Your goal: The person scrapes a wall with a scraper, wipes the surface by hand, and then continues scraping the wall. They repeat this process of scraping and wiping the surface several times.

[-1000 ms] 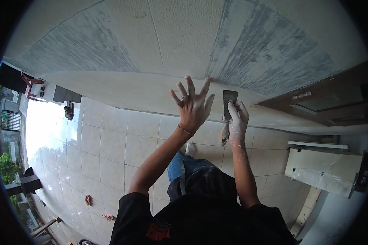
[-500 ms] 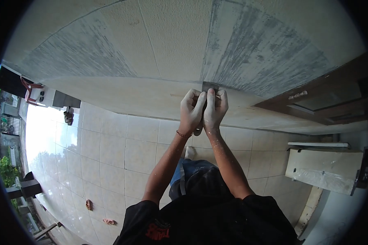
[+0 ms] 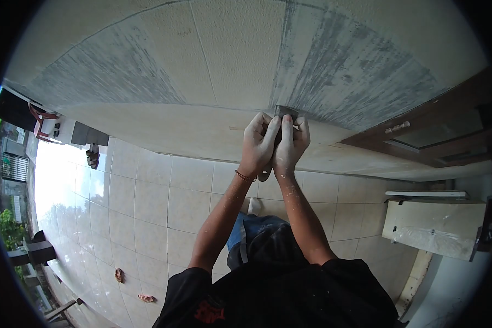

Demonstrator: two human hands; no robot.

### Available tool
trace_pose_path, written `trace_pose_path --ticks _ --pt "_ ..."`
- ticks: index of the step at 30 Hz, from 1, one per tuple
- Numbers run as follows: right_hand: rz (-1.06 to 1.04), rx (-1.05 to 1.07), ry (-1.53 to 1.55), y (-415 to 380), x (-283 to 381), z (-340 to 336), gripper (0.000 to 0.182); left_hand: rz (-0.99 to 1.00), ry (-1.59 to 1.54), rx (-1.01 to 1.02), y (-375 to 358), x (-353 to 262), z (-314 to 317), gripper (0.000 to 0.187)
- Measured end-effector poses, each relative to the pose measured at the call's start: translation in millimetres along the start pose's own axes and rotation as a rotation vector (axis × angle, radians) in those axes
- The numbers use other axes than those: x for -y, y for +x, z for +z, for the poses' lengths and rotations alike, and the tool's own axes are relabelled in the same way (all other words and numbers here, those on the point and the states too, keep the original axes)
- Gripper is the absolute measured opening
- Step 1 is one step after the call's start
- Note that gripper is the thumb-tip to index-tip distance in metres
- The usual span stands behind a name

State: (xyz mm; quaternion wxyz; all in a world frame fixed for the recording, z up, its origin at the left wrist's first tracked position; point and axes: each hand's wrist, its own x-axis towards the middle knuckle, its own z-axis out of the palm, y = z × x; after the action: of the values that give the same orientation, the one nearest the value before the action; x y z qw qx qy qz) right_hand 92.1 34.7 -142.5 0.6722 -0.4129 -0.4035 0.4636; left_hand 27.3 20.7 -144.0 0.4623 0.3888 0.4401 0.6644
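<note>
Daylight gleams across the pale tiled floor (image 3: 139,210) here. On it lie a brown sandal (image 3: 119,275) and, nearby, a pink sandal (image 3: 146,298).

From my end I'm seeing the left hand (image 3: 259,141) and right hand (image 3: 292,145) both gripping a scraper (image 3: 286,111) by the grey-streaked wall (image 3: 361,68), tiled floor (image 3: 139,199) below.
</note>
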Motion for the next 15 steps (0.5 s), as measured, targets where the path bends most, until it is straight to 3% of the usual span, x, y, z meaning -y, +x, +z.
trace_pose_path --ticks 4,9,13,15 --pt "-0.031 0.040 0.020 1 -23 -13 0.023 0.020 0.107 -0.011 0 34 -9 0.024" --pt "-0.040 0.068 0.029 9 21 5 0.020 0.059 -0.025 0.006 6 -21 9 0.023" --pt "-0.023 0.055 -0.011 3 -25 -15 0.018 0.036 0.069 -0.006 -1 23 -5 0.023" --pt "-0.021 0.046 0.056 3 -14 -6 0.019 0.071 0.029 -0.012 0 17 -2 0.022"
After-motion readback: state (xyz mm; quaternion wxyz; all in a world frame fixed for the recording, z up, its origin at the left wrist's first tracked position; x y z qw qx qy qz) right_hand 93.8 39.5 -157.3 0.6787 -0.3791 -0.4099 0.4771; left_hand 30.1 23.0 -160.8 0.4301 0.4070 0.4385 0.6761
